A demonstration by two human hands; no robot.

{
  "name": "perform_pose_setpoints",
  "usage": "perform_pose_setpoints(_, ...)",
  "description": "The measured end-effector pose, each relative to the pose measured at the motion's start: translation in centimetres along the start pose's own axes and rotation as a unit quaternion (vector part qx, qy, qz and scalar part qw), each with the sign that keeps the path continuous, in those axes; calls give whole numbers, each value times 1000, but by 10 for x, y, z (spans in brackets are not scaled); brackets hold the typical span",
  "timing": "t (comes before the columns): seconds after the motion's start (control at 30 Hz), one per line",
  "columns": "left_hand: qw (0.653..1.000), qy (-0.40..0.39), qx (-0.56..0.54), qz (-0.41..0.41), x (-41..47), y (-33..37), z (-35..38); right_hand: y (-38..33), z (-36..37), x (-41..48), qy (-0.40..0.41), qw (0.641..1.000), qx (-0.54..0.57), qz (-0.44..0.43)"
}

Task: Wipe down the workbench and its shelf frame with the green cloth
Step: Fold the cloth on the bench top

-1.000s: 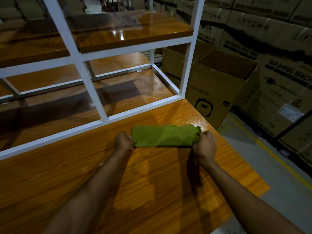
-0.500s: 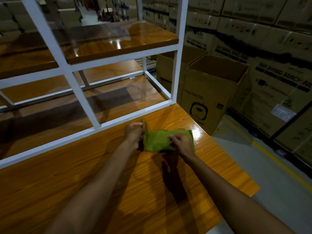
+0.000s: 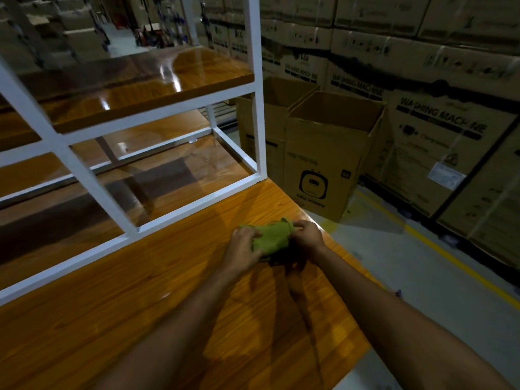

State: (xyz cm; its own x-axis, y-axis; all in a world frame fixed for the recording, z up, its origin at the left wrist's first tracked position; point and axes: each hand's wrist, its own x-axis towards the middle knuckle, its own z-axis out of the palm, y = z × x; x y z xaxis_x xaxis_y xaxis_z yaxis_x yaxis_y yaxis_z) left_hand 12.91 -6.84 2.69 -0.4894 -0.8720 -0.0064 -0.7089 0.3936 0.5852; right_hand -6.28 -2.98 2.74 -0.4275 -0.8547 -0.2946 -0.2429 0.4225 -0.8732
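Head view shows the left hand and right hand pinching the bunched green cloth over the workbench, soft, light, likely best gripped by its edges, white shelf frame at eleven o'clock beyond.

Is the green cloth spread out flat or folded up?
Folded up. The cloth is a small thick bundle held between the left hand and right hand.
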Motion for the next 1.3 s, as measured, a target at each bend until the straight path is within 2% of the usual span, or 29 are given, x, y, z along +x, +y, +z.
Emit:
perform_pose_setpoints(0.1,993,-22,104,42,-6,-12,9,11,3,-1,10,1000,-14,6)
perform_pose_setpoints(0.23,977,-17,178,112,-10,-22,13,11,7,1,37,999,-21,5)
perform_pose_setpoints(0.37,970,7,189,154,-13,-28,11,9,10,3,73,997,-30,-17)
perform_pose_setpoints(0.53,970,-3,175,168,-19,-33,8,7,9,-4,73,991,-18,-107)
perform_pose_setpoints(0.7,962,-12,198,187,-18,-42,10,16,7,-3,75,985,-153,-30)
perform_pose_setpoints(0.8,957,-1,212,195,-19,-43,5,9,7,-10,101,952,-284,-57)
perform_pose_setpoints(0.83,956,8,218,197,-20,-43,4,8,6,-11,111,935,-322,-102)
perform_pose_setpoints(0.9,961,31,204,184,-23,-38,3,8,4,-10,106,890,-369,-248)
perform_pose_setpoints(0.97,974,59,172,138,-23,-27,5,10,6,-3,51,838,-399,-368)
perform_pose_setpoints(1.03,982,50,163,81,-19,-18,11,13,9,2,-60,808,-462,-360)
perform_pose_setpoints(1.1,983,2,179,38,-14,-15,18,21,11,6,-146,771,-530,-322)
perform_pose_setpoints(1.17,979,-53,196,22,-8,-18,24,31,9,4,-151,761,-557,-297)
perform_pose_setpoints(1.3,972,-104,204,58,12,-19,33,56,1,-13,-77,810,-518,-266)
